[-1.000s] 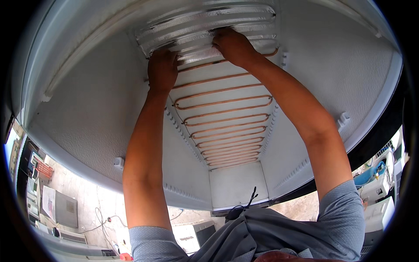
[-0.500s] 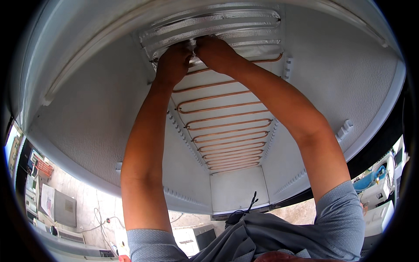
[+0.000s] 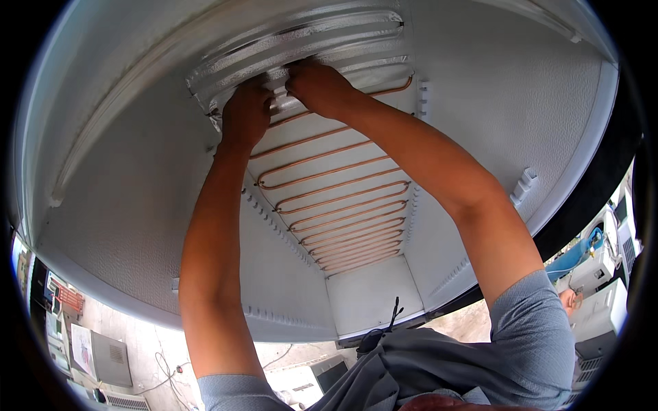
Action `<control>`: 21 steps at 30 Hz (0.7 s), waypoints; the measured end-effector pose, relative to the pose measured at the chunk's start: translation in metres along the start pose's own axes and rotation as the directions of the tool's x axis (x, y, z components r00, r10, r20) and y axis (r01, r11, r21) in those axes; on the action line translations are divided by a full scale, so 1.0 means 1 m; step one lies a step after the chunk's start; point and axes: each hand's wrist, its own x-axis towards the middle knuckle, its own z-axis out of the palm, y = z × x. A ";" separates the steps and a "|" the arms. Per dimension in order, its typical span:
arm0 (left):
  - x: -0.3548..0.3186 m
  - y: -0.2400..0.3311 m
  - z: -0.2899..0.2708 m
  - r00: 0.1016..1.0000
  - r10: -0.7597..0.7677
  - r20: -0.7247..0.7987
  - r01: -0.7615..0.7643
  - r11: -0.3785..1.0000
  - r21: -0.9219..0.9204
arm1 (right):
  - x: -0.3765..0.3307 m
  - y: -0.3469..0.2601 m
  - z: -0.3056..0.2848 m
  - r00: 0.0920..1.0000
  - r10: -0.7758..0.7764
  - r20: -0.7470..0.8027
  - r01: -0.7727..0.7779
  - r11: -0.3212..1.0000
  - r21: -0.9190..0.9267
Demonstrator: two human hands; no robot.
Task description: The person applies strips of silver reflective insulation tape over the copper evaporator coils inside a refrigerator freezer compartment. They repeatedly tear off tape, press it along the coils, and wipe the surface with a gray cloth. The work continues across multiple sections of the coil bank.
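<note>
- The shiny silver foil sheet [image 3: 301, 49], thin and crossed by raised ridges, is placed on the upper part of the inner panel, directly above the bare tube runs.
- By its look, the foil is judged very light and soft, rather slippery on its face, and easily creased or torn; it is best taken by its lower edge, with flat fingertips and without sharp pulling.
- At the lower left part of the foil, the left hand [image 3: 247, 113] is placed with bent fingers; the right hand [image 3: 317, 85] is held just beside it, also curled. Because the fingertips are hidden, it cannot be told whether the foil is pinched or only pressed.
- Below the hands, the thin copper-coloured tube [image 3: 343, 195] is laid in many flat loops; it is judged stiffer, but it could be bent by force.
- All this is enclosed by the white plastic-lined cabinet [image 3: 473, 103], whose side wall carries a white notched rail [image 3: 274, 214].
- Outside, a grey box-shaped appliance [image 3: 112, 363] is seen on the floor.
</note>
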 end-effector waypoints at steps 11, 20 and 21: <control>0.040 0.055 0.043 0.968 0.212 -0.133 -0.216 0.976 -0.016 | -0.077 0.081 -0.040 0.992 0.106 -0.062 -0.107 0.994 -0.013; 0.085 0.114 0.077 0.947 0.267 -0.179 -0.281 0.958 -0.053 | -0.111 0.124 -0.065 0.961 0.276 -0.016 -0.275 0.954 -0.121; 0.090 0.118 0.082 0.939 0.282 -0.196 -0.297 0.953 -0.054 | -0.108 0.123 -0.070 0.954 0.297 0.037 -0.290 0.946 -0.143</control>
